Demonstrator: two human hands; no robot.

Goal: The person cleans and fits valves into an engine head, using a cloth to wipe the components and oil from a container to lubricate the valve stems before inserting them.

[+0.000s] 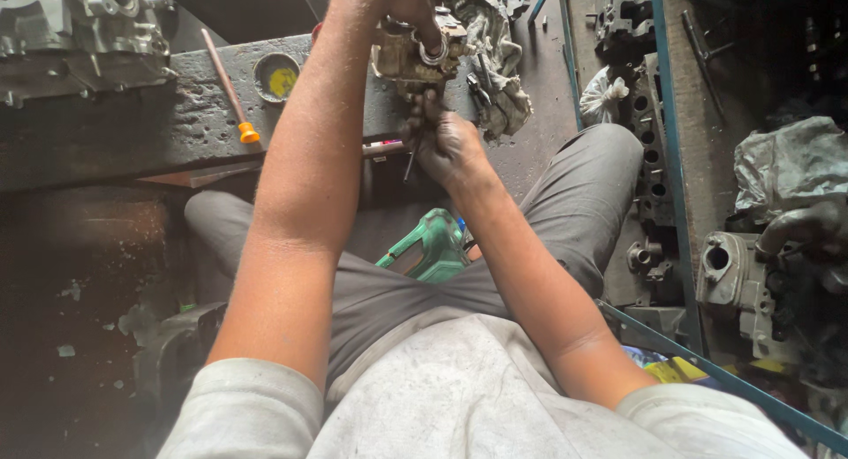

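Small metal engine part (413, 60): grimy, tan-grey, standing on the edge of a dark workbench (132, 123). Left hand (393, 4): fingers curled over its top. Right hand (449, 141): just below, fingers pinched around a thin tool under the part. Beyond the fingertips: crumpled rag (495, 53). Left of them: orange-tipped rod (228, 86), round tin (277, 77).

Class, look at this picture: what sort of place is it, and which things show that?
Probably an engine repair workshop: grimy metal engine blocks on the floor, a dirty metal engine part in the hands, and a greasy dark workbench.
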